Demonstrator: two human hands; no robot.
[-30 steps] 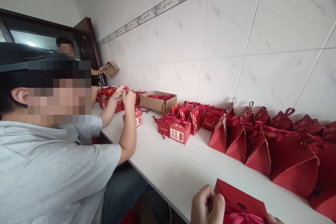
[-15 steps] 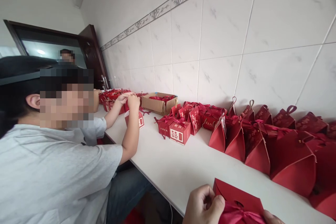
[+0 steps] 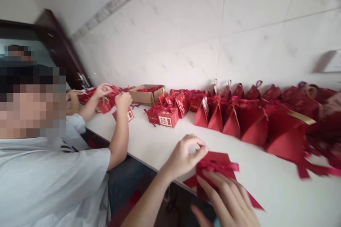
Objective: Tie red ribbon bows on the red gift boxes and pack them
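1. The white table (image 3: 165, 142) sits differently in view than half a second ago: the camera has swung to the right, bringing in loose red ribbons (image 3: 303, 170) on its surface and a wall fixture (image 3: 331, 61).
2. The row of red boxes (image 3: 253, 124) stands along the wall; a pale gold strip (image 3: 302, 117) now shows at its right part.
3. The co-worker (image 3: 53, 177) has both hands raised over the table. Those hands, close together earlier, now stand apart.
4. The red box (image 3: 220, 156) is at the table's near edge, in front of the person, higher in view than before; whether it rests on the table cannot be told. Its plain edge points away toward the wall, and its bow side faces up and toward the person. Its lower end is covered, so its long axis is unclear.
5. The right hand (image 3: 226, 195), blurred, reaches over the box's lower part, fingers extended and thumb well apart.
6. The left hand (image 3: 188, 156) curls thumb and forefinger into a ring, tips at the box's upper left corner; whether they pinch anything cannot be told.
7. The ribbon bow (image 3: 222, 166) crosses the box, one end sticking out rightward.
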